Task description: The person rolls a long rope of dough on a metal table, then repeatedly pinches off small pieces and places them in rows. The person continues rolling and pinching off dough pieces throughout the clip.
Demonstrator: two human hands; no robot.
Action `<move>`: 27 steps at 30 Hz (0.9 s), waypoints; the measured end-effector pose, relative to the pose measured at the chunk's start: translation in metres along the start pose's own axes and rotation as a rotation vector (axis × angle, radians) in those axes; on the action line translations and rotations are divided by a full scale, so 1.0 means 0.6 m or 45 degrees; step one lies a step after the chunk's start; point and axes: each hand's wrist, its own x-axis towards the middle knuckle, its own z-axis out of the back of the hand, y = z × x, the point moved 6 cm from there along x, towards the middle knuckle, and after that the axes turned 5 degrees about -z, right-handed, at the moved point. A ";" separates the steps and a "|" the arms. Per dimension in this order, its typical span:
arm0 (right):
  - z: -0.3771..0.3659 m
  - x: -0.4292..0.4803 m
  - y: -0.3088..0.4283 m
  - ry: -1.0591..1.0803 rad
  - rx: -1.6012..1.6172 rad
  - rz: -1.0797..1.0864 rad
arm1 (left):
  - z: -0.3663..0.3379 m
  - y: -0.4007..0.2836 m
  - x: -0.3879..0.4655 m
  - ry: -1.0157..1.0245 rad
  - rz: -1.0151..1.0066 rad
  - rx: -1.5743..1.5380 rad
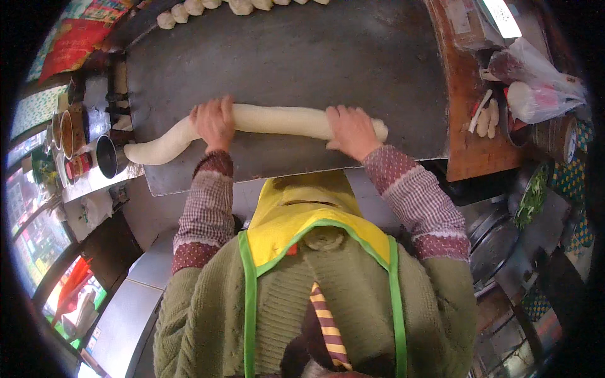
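Observation:
A long, thick rope of pale dough [279, 119] lies across the near part of a dark work surface [293, 61]. My left hand [213, 122] is wrapped over it left of its middle. Near its right end, my right hand [353, 130] grips it from above, and a short stub of dough sticks out beyond the fingers. The left end bends towards me and reaches past the surface's left edge, close to a dark metal pot. Under my palms the dough is hidden.
Several dough pieces [241, 5] line the far edge. At left stand a dark pot [109, 156] and other containers [67, 134]. On the right, a wooden board [477, 160] adjoins the surface, with a plastic bag [539, 90] and ginger-like roots [488, 118]. Chopped greens [531, 198] sit at lower right.

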 end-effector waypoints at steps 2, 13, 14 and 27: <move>0.029 -0.061 -0.003 0.256 0.211 -0.047 | -0.034 0.011 0.029 0.108 0.122 0.040; 0.097 -0.141 -0.190 0.022 0.112 -0.124 | -0.025 -0.040 0.057 0.189 0.083 0.159; 0.080 -0.143 -0.179 -0.112 0.173 -0.053 | 0.012 -0.101 0.044 0.106 -0.005 0.269; 0.102 -0.026 -0.170 -0.440 0.028 -0.024 | -0.005 -0.555 0.036 0.637 -0.951 -0.263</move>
